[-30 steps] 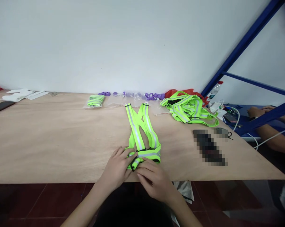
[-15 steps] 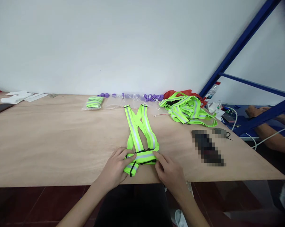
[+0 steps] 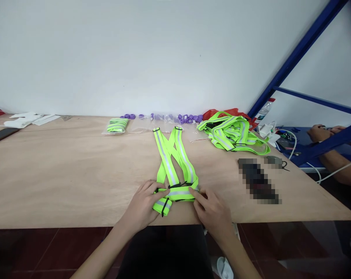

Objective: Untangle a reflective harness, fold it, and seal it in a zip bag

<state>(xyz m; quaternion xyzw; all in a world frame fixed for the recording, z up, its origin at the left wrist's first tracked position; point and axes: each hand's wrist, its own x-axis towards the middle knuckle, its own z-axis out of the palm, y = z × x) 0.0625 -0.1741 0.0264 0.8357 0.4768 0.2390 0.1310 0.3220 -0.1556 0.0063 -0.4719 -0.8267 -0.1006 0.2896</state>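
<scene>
A neon-green reflective strap vest [image 3: 175,162] lies on the wooden table [image 3: 61,174], its two long straps crossed and running away from me. Its folded waist band [image 3: 178,192] sits near the table's front edge. My left hand [image 3: 143,205] pinches the band's left end, beside a black buckle. My right hand [image 3: 213,211] grips the band's right end, fingers curled onto it. Both hands rest on the table.
A pile of more green vests [image 3: 232,133] lies back right over red cloth. A bagged folded vest [image 3: 117,124] and purple small parts [image 3: 189,118] sit along the wall. A blurred dark object [image 3: 259,180] lies to the right. Another person's arms [image 3: 332,149] work at far right behind a blue frame.
My right hand slid from over the band's middle to its right end. The band now lies flatter and stretched between both hands.
</scene>
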